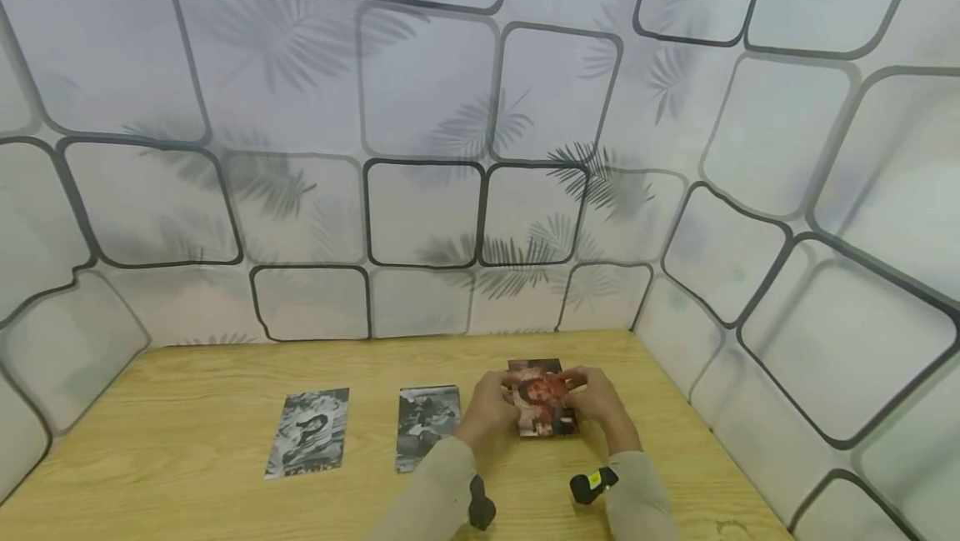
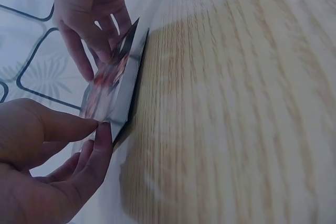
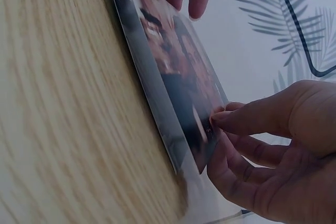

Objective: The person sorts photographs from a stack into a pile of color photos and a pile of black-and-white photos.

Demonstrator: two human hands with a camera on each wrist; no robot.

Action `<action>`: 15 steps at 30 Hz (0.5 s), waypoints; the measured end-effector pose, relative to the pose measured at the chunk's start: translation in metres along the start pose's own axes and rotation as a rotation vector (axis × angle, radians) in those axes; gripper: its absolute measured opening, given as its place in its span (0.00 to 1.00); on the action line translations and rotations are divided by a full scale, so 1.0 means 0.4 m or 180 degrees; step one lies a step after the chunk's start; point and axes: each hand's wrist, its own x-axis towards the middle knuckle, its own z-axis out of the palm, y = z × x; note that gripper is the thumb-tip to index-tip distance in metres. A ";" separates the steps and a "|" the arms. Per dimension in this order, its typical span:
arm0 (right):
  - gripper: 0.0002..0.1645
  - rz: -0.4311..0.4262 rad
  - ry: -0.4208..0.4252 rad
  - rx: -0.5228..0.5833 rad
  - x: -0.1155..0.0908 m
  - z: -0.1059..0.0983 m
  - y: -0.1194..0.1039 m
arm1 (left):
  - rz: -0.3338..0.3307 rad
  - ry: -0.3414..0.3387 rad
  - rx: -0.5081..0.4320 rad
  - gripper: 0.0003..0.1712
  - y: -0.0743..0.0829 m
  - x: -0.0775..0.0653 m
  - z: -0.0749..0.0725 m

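The photo (image 1: 542, 395) is reddish-brown, the wood-grained table (image 1: 202, 433) yellow.

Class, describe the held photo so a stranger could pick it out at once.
Find the table, then its right half, where the left hand and right hand pinch a photo. Its reddish colours set it apart from the two grey photos lying to its left.

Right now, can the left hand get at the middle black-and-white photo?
Probably, but only after letting go: the left hand's fingers pinch the colour photo. The middle photo lies close by, nothing seen resting on it, though the left sleeve covers its near corner in the head view.
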 end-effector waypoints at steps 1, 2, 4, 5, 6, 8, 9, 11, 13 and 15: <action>0.24 -0.0003 0.0002 0.0003 0.000 0.001 0.001 | -0.0021 0.0010 0.0010 0.35 0.004 -0.002 0.000; 0.24 -0.0007 0.0009 0.0013 0.001 0.002 0.002 | -0.0034 0.0022 0.0011 0.35 0.008 -0.004 -0.001; 0.24 -0.0027 0.0016 0.0033 0.002 0.003 0.003 | -0.0088 0.0048 0.0042 0.34 0.017 -0.009 -0.001; 0.24 -0.0036 0.0018 0.0039 0.002 0.004 0.004 | -0.0115 0.0058 0.0054 0.34 0.021 -0.011 -0.001; 0.24 -0.0052 0.0027 0.0037 0.003 0.004 0.004 | -0.0143 0.0063 0.0057 0.34 0.023 -0.012 -0.001; 0.24 -0.0070 0.0042 0.0031 0.004 0.004 0.006 | -0.0187 0.0066 0.0054 0.34 0.027 -0.014 -0.001; 0.24 -0.0065 0.0042 0.0033 0.004 0.004 0.005 | -0.0211 0.0066 0.0062 0.34 0.028 -0.014 -0.001; 0.24 -0.0053 0.0043 0.0012 0.004 0.004 0.005 | -0.0224 0.0068 0.0088 0.34 0.029 -0.013 0.000; 0.25 -0.0043 0.0046 -0.0011 0.005 0.004 0.005 | -0.0219 0.0081 0.0119 0.34 0.029 -0.011 0.000; 0.25 -0.0041 0.0050 -0.0054 0.005 0.005 0.004 | -0.0226 0.0101 0.0158 0.33 0.028 -0.009 0.002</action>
